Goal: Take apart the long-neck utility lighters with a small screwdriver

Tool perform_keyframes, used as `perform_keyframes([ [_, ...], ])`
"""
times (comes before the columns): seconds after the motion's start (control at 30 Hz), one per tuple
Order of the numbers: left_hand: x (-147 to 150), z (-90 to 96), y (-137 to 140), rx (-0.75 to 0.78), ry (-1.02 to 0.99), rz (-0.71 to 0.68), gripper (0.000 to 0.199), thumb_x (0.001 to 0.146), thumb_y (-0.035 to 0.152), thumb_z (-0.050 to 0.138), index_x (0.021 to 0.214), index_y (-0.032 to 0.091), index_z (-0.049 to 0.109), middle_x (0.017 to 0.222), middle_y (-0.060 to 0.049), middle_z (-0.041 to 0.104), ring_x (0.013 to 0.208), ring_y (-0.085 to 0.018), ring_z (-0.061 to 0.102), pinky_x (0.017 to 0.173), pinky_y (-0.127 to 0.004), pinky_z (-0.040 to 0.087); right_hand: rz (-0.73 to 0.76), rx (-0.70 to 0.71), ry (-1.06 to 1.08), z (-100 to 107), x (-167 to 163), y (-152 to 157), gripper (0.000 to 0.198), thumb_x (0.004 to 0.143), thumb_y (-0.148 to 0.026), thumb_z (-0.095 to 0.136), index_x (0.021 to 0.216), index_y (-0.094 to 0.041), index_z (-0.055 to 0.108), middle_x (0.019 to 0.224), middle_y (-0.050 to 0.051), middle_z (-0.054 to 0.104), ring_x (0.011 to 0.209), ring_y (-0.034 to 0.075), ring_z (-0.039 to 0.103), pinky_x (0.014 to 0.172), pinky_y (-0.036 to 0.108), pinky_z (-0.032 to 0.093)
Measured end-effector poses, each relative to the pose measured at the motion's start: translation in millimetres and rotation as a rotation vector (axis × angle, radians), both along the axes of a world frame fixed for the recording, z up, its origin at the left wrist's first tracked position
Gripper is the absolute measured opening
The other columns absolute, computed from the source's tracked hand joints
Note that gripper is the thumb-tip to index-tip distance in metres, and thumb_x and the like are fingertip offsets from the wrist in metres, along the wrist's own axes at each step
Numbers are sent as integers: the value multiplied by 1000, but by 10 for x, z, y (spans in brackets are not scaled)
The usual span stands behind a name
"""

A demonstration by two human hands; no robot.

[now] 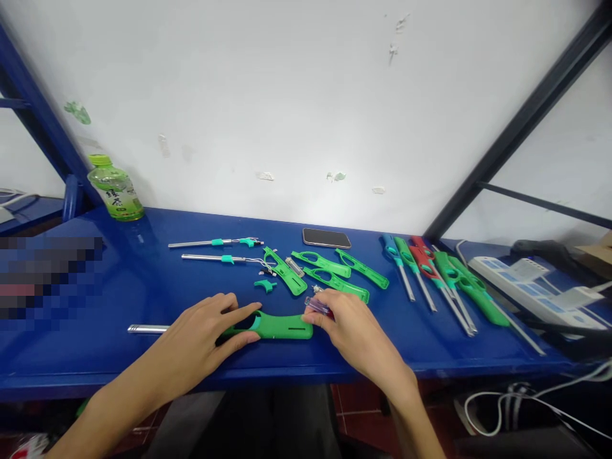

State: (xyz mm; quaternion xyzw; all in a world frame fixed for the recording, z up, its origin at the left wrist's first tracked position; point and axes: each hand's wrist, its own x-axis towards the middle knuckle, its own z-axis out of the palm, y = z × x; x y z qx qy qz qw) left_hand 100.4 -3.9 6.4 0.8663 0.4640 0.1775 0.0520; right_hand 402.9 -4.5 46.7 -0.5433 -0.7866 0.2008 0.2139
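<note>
On the blue table (143, 274), a green lighter (287, 327) is held flat by the left hand (215, 326), its metal tube pointing left. A clear purplish piece (317, 306), apparently plastic but partly hidden, is pinched in the right hand (348, 319) by the lighter's end. Green shells (289, 278) are scattered behind.

Green-capped bottle (118, 196) and dark-screened phone (326, 238)

The bare left hand (205, 331) hides where the green plastic lighter handle (283, 327) meets its silver metal tube (147, 329) — the bare right hand (352, 328) partly covers a clear purplish plastic piece (316, 305) — a dark pixelated shape (45, 258) runs off the left edge
</note>
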Motion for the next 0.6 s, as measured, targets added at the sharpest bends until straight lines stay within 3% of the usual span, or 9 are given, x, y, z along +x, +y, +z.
perform_keyframes([
  [0.27,11,42,-5,14,24,-46,76,116,77,28,153,28,74,104,-9,74,95,-26,75,87,-38,60,58,-45,143,102,11,-52,21,111,-27,73,91,-23,73,92,-1,77,85,21,71,77,29,46],
  [0.37,16,58,-19,10,33,-40,77,116,76,27,153,27,73,105,-10,74,97,-27,75,90,-40,61,-50,10,242,130,49,-37,21,110,-28,75,89,-23,74,92,-1,79,85,22,70,78,29,45],
  [0.43,19,61,-25,11,31,-27,77,116,76,27,152,27,75,105,-10,75,97,-27,75,91,-40,61,-102,3,229,132,80,-27,21,108,-31,78,89,-23,76,93,-1,80,86,23,71,79,30,45],
  [0.6,19,49,-29,10,22,-6,77,115,78,29,151,29,75,106,-10,75,97,-28,76,94,-41,62,-21,-95,119,111,93,-14,11,102,-23,86,92,-25,82,94,-3,82,90,22,73,78,30,44],
])
